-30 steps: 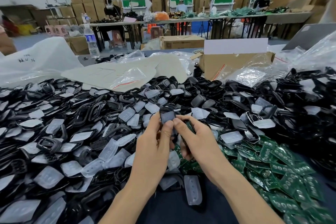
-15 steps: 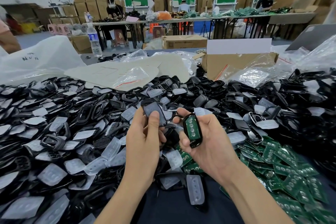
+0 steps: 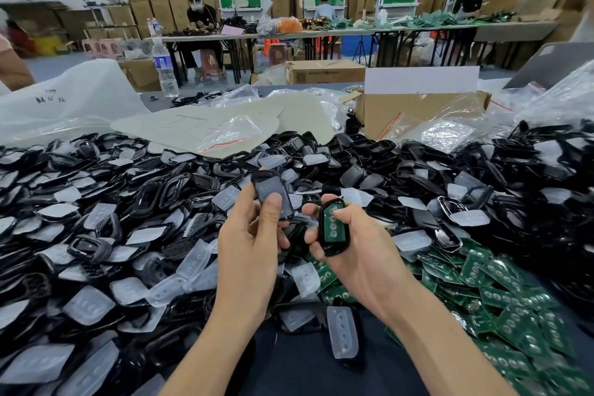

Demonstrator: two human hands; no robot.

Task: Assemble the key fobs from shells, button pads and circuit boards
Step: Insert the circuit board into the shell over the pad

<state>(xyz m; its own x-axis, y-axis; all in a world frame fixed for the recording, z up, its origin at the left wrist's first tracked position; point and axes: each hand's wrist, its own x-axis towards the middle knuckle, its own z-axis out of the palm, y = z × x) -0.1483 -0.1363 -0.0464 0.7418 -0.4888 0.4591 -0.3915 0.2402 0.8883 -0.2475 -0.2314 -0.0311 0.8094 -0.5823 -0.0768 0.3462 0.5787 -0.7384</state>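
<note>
My left hand grips a black shell half with a translucent button pad seated in it, thumb pressed on its face. My right hand holds another black shell half with a green circuit board lying inside it, thumb on the board. The two halves are a short gap apart, above the pile. Loose black shells and translucent button pads cover the table on the left and in the middle. Green circuit boards lie heaped at the lower right.
An open cardboard box and clear plastic bags sit behind the pile. A water bottle stands at the back left, next to a large white bag. People work at long tables further back.
My hands have come apart: one second ago they worked together on one piece. Now the left holds the pad-fitted shell and the right holds the board-fitted shell, turned face up.
</note>
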